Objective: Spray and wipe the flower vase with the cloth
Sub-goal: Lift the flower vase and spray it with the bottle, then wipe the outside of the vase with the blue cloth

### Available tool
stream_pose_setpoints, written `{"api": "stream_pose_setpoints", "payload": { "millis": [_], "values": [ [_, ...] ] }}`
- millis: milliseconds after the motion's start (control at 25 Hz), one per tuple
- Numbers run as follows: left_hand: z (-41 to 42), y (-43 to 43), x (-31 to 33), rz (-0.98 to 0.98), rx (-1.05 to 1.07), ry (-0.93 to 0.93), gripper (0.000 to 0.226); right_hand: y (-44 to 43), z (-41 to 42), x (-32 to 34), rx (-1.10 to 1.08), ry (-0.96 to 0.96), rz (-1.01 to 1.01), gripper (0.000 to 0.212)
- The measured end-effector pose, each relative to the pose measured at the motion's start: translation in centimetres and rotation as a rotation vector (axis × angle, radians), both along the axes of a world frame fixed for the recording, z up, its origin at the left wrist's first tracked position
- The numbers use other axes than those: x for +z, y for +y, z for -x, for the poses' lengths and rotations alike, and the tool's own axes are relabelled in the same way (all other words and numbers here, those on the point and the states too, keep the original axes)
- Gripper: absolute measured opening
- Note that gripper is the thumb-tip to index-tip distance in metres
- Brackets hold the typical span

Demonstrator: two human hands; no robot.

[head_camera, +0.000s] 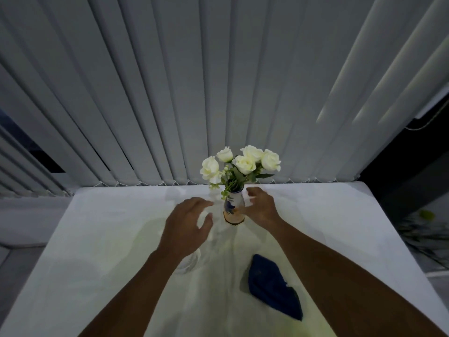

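Observation:
A slim white vase point(232, 207) with a blue pattern and a tan base stands upright near the table's far edge, holding white roses point(244, 161). My right hand point(261, 205) is spread open just right of the vase, fingers close to its side; contact is unclear. My left hand point(188, 221) hovers open to the vase's left, a gap between them. A dark blue cloth point(273, 287) lies crumpled on the table between my forearms, nearer the right one. A clear bottle-like object point(190, 262) lies partly hidden under my left forearm.
The table point(97, 239) is covered in a white cloth. Grey vertical blinds point(218, 93) hang right behind its far edge. Dark floor and clutter show past the table's right side.

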State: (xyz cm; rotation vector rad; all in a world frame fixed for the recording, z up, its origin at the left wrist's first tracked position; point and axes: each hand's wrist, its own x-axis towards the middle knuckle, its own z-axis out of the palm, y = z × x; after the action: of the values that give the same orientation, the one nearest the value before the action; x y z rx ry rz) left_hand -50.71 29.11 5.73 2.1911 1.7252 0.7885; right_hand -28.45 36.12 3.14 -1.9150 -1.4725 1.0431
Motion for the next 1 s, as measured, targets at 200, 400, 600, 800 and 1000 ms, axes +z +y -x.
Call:
{"api": "stream_pose_setpoints", "payload": {
  "millis": [200, 400, 600, 800, 1000],
  "values": [
    [-6.6, 4.7, -1.9, 0.707, -0.062, -0.189, 0.051, -6.6, -3.0, -2.0, 0.516, -0.378, 0.444, 0.068],
    [-10.5, 6.8, -3.9, 0.445, 0.260, -0.576, 0.058, -12.4, -5.0, -7.1, 0.717, -0.681, 0.447, 0.070],
    [-11.3, 7.8, -4.1, 0.381, 0.293, -0.613, 0.058, -11.4, -7.0, -7.1, 0.542, -0.529, 0.316, 0.026],
    [-10.8, 8.6, -0.6, 0.303, 0.233, -0.605, 0.047, -5.6, -9.1, -1.4, 0.189, -0.214, 0.010, 0.007],
    [-10.2, 10.1, 7.6, 0.190, 0.184, -0.599, 0.037, -0.2, -7.8, 10.3, -0.071, 0.086, -0.385, 0.004]
  ]
}}
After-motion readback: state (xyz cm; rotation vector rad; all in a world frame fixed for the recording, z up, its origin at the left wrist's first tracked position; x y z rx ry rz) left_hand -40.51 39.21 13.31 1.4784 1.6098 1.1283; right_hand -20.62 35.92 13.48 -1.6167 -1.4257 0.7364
